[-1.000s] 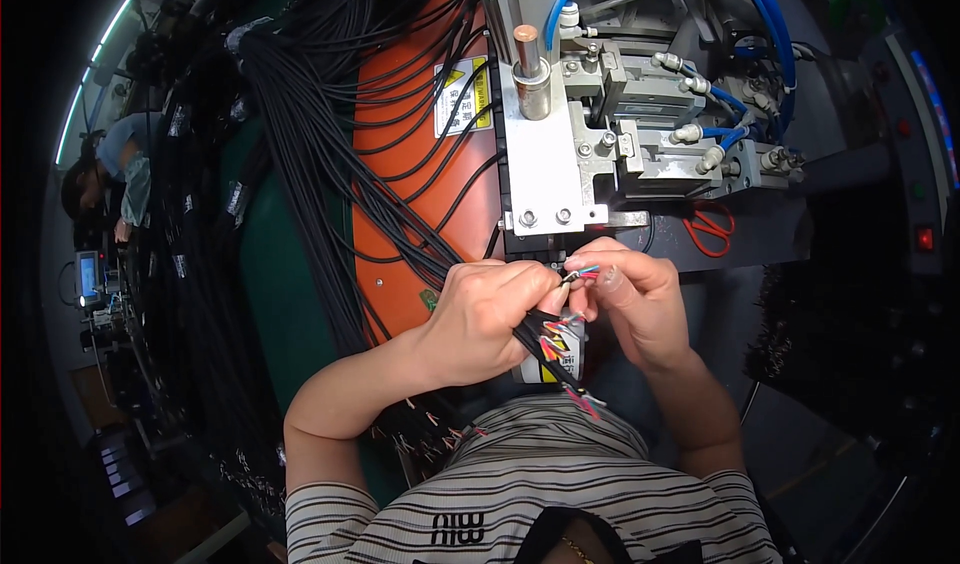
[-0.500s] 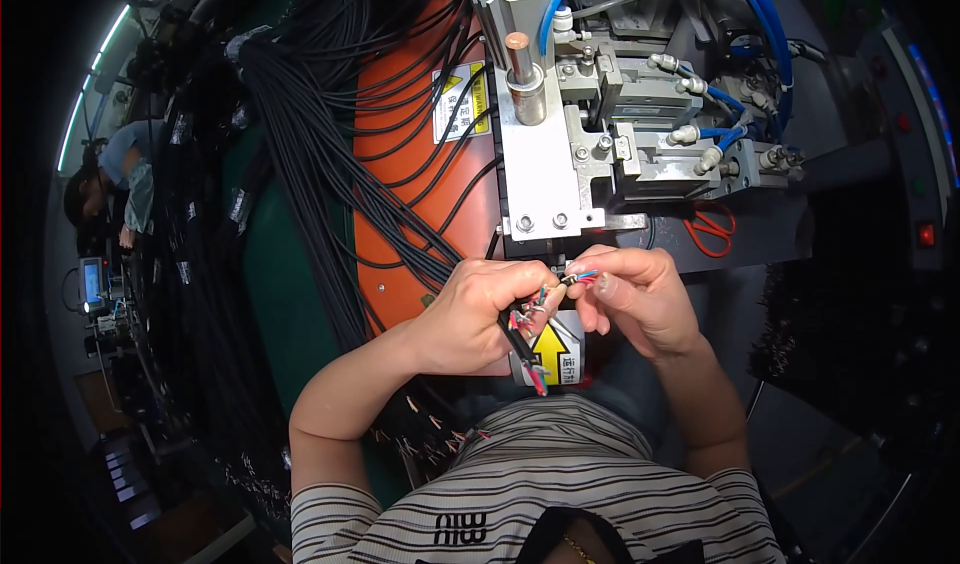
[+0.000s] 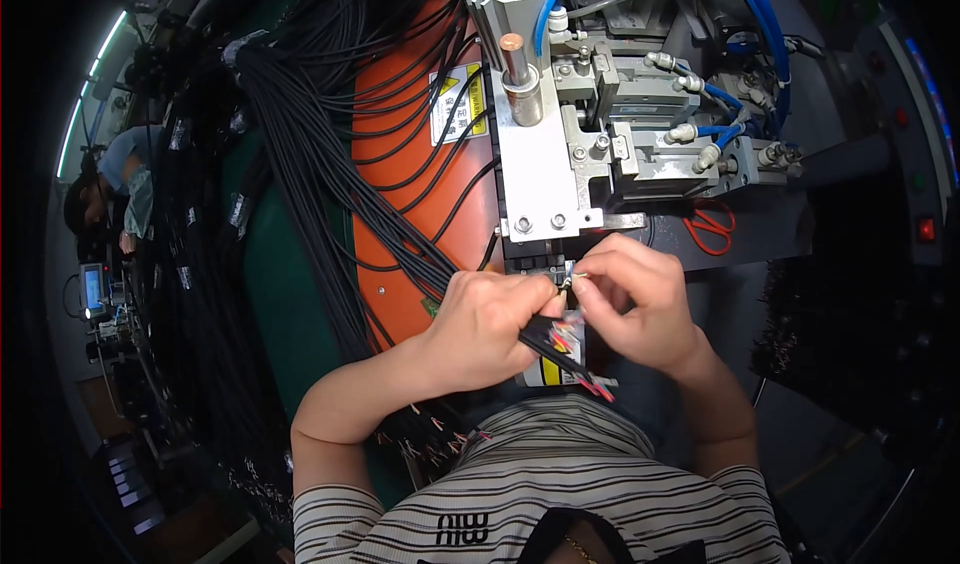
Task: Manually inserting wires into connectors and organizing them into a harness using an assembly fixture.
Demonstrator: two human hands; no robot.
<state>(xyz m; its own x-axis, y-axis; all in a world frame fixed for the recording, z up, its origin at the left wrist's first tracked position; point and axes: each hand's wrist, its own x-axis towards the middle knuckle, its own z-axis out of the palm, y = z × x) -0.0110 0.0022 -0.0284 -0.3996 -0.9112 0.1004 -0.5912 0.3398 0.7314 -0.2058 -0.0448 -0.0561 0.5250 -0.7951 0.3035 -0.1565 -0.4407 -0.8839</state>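
My left hand [image 3: 485, 324] is closed around several black cables [image 3: 562, 357]. Their stripped ends, with red, white and other coloured wires [image 3: 598, 388], stick out below its fingers toward my body. One cable end is held up between its thumb and forefinger, just in front of the machine's metal block [image 3: 540, 189]. There my right hand [image 3: 645, 299] pinches a thin pale wire [image 3: 578, 276] of that end between thumb and forefinger. The two hands' fingertips nearly meet, and the fingers partly hide the wire end.
A large bundle of black cables [image 3: 300, 154] runs over the orange surface [image 3: 410, 169] on the left. Pneumatic cylinders [image 3: 650, 99] with a blue hose [image 3: 775, 24] stand at the back right. Red-handled scissors [image 3: 710, 229] lie beside them. A person [image 3: 125, 174] sits far left.
My right fingers have gone from blue and red wires to a pale one. The cable ends hanging from my left hand have swung to the right.
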